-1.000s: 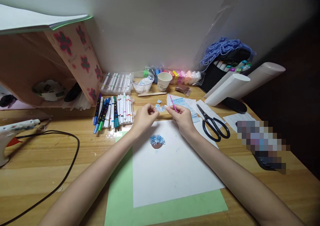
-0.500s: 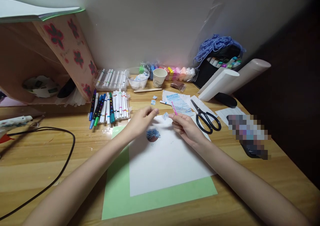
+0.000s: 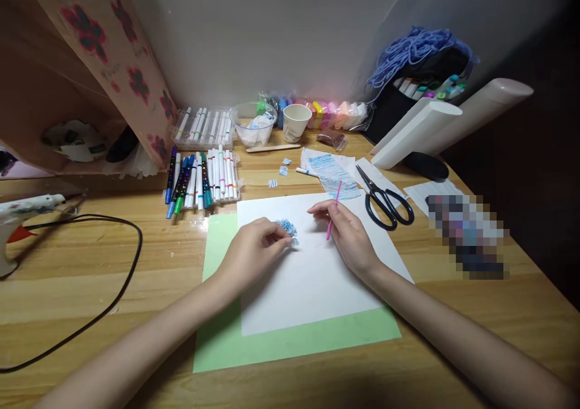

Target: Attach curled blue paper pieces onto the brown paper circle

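My left hand point(image 3: 256, 246) is low over the white paper point(image 3: 290, 303), thumb and fingers pinched on a small blue-and-white paper scrap point(image 3: 295, 241). Just beyond its fingertips lies a round patch of crumpled blue paper bits point(image 3: 286, 225), partly hidden by the hand. A thin pink stick point(image 3: 334, 215) is held in my right hand point(image 3: 348, 234), whose index finger reaches out to the left. Green paper point(image 3: 294, 348) lies underneath the white paper. Several more scraps, one of them a striped scrap point(image 3: 272, 183), rest on the table past the paper's top edge.
Black-handled scissors point(image 3: 387, 206) lie right of a blue-coloured paper strip point(image 3: 334, 176). Markers point(image 3: 199, 182), a clear bowl point(image 3: 254, 125) and a paper cup point(image 3: 296, 123) stand at the back. A glue gun point(image 3: 27, 209) with a black cable point(image 3: 131, 270) is at left.
The paper scrap has passed from my right fingers to my left, which came down beside the blue patch. The right hand has drawn back with the pink stick. Another scrap shows on the table.
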### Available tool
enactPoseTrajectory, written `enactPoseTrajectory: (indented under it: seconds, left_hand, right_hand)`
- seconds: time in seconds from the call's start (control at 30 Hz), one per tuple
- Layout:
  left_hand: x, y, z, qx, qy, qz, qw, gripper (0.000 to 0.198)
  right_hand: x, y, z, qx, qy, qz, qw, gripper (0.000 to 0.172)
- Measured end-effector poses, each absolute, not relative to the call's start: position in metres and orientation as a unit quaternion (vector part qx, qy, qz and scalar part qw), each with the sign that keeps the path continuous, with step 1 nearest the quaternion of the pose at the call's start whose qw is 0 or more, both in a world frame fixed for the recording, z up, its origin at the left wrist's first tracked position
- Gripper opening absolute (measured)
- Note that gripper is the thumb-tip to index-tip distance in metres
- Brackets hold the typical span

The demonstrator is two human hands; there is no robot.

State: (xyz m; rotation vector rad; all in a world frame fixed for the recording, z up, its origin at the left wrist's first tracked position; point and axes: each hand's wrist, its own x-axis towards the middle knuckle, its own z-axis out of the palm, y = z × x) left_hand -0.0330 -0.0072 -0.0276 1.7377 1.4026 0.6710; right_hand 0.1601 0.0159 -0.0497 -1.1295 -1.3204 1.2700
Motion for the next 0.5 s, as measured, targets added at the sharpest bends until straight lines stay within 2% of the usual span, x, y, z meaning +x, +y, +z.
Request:
enactPoseTrajectory:
  seconds: [0.13,0.33,0.5]
  left_hand:
    - [-0.024,-0.013,-0.034,0.689,0.575,0.259,0.356,0.011]
    - [-0.016,-0.016,-0.038,0.712,0.578,0.277,0.287,0.010]
    - [-0.012,-0.017,-0.040,0.725,0.576,0.281,0.253,0.009]
  right_hand:
    - [0.171,0.011,-0.055,-0.459,-0.626,0.454,0.438,0.037]
    - [0.174,0.000,-0.059,-0.403,-0.689,0.427,0.425,0.019]
    - [0.173,-0.001,-0.058,-0.379,-0.723,0.402,0.414,0.016]
